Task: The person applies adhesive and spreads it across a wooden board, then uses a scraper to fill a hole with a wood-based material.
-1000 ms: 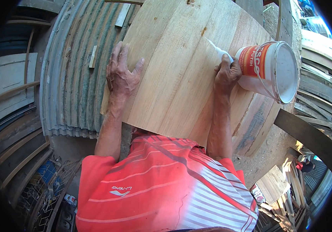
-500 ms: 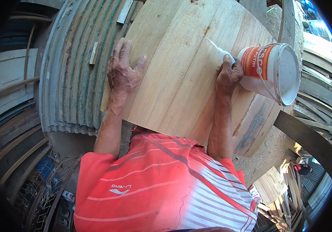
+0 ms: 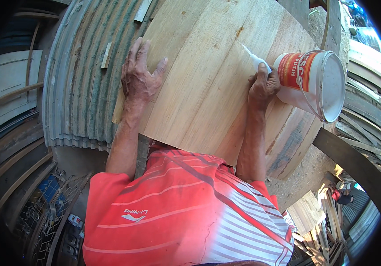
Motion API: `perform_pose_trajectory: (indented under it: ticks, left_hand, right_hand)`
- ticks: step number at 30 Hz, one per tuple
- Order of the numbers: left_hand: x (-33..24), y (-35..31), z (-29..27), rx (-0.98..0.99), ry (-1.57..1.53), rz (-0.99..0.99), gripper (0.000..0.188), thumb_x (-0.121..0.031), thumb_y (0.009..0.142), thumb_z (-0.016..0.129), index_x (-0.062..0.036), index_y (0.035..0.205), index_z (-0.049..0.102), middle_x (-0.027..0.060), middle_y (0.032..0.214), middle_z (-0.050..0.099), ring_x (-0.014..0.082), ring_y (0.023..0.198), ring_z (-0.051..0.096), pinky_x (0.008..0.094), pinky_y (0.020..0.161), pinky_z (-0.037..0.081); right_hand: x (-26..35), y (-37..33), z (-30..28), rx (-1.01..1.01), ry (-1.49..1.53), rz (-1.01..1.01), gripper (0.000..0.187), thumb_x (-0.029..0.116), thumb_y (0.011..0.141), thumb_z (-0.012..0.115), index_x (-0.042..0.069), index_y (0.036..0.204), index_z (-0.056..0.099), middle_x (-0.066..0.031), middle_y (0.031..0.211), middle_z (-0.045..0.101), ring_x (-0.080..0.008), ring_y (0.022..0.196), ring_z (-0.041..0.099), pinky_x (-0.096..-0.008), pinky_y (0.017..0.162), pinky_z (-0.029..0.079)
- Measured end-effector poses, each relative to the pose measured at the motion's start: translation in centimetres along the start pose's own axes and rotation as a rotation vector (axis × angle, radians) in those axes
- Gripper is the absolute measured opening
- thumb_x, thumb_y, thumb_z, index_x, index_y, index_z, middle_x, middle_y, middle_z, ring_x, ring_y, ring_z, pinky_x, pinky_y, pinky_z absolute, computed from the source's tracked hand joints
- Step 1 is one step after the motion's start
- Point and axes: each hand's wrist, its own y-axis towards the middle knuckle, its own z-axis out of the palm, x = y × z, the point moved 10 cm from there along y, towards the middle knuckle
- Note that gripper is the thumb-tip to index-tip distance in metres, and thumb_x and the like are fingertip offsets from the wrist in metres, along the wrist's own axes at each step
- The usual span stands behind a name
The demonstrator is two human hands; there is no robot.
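A wide wooden panel (image 3: 199,88) of joined pale and reddish boards lies in front of me. Along its left edge rests my left hand (image 3: 140,80), fingers spread and holding nothing. My right hand (image 3: 263,84) is closed round a small white squeeze bottle (image 3: 258,61) with a long thin nozzle. The nozzle points up and left, its tip close over the boards near a brown knot mark; whether it touches them I cannot tell. Just right of that hand, a white plastic bucket (image 3: 311,97) with a red label and wire handle stands on the panel.
Corrugated metal sheeting (image 3: 77,97) extends left of the panel, with small wood offcuts (image 3: 106,55) on it. A curved dark band (image 3: 354,164) arcs at the right. Timber strips (image 3: 328,217) lie piled at lower right, and a wire rack (image 3: 39,213) with clutter stands at lower left.
The whole view has shifted slightly. Both hands keep nearly the same places, the left flat at the panel's edge and the right still gripping the squeeze bottle.
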Motion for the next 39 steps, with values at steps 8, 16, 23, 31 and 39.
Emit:
perform_pose_trajectory:
  ticks: [8, 16, 23, 31, 39]
  left_hand:
    - [0.44, -0.23, 0.37, 0.005, -0.010, -0.004, 0.068, -0.039, 0.093, 0.078, -0.0026, 0.147, 0.057, 0.0194, 0.156, 0.051, 0.0388, 0.138, 0.056, 0.0512, 0.112, 0.048]
    - [0.45, -0.15, 0.62, 0.012, -0.004, -0.005, 0.068, -0.040, 0.093, 0.078, -0.0036, 0.147, 0.057, 0.0187, 0.156, 0.051, 0.0372, 0.139, 0.055, 0.0501, 0.112, 0.048]
    - [0.28, -0.09, 0.36, 0.003, -0.012, -0.003, 0.070, -0.041, 0.093, 0.077, -0.0027, 0.147, 0.056, 0.0197, 0.156, 0.050, 0.0387, 0.138, 0.056, 0.0505, 0.112, 0.048]
    - [0.04, -0.02, 0.13, 0.007, 0.003, -0.013, 0.066, -0.037, 0.093, 0.079, -0.0019, 0.145, 0.059, 0.0185, 0.153, 0.053, 0.0372, 0.138, 0.055, 0.0478, 0.113, 0.049]
    - [0.36, -0.32, 0.41, 0.011, 0.024, -0.010, 0.066, -0.037, 0.094, 0.078, -0.0017, 0.146, 0.058, 0.0184, 0.154, 0.053, 0.0369, 0.139, 0.056, 0.0483, 0.113, 0.050]
  right_hand:
    - [0.05, -0.24, -0.01, 0.024, -0.052, -0.014, 0.024, 0.019, 0.105, 0.064, -0.002, 0.093, 0.068, -0.0020, 0.067, 0.061, -0.0096, 0.053, 0.056, -0.0271, 0.050, 0.046]
    - [-0.07, -0.31, 0.02, 0.024, -0.016, -0.018, 0.022, 0.018, 0.105, 0.063, -0.002, 0.096, 0.069, -0.0023, 0.069, 0.062, -0.0094, 0.053, 0.057, -0.0264, 0.050, 0.046]
    - [-0.20, -0.63, -0.32, 0.015, 0.052, -0.027, 0.020, 0.017, 0.105, 0.063, -0.001, 0.098, 0.069, -0.0018, 0.072, 0.063, -0.0085, 0.054, 0.057, -0.0257, 0.050, 0.046]
    - [-0.21, -0.86, -0.30, 0.027, 0.017, 0.010, 0.021, 0.018, 0.105, 0.063, -0.001, 0.094, 0.067, -0.0017, 0.071, 0.062, -0.0080, 0.054, 0.056, -0.0255, 0.050, 0.045]
    - [0.23, -1.01, 0.01, 0.037, -0.021, 0.008, 0.024, 0.020, 0.105, 0.064, 0.000, 0.093, 0.066, -0.0013, 0.068, 0.061, -0.0080, 0.054, 0.056, -0.0258, 0.051, 0.046]
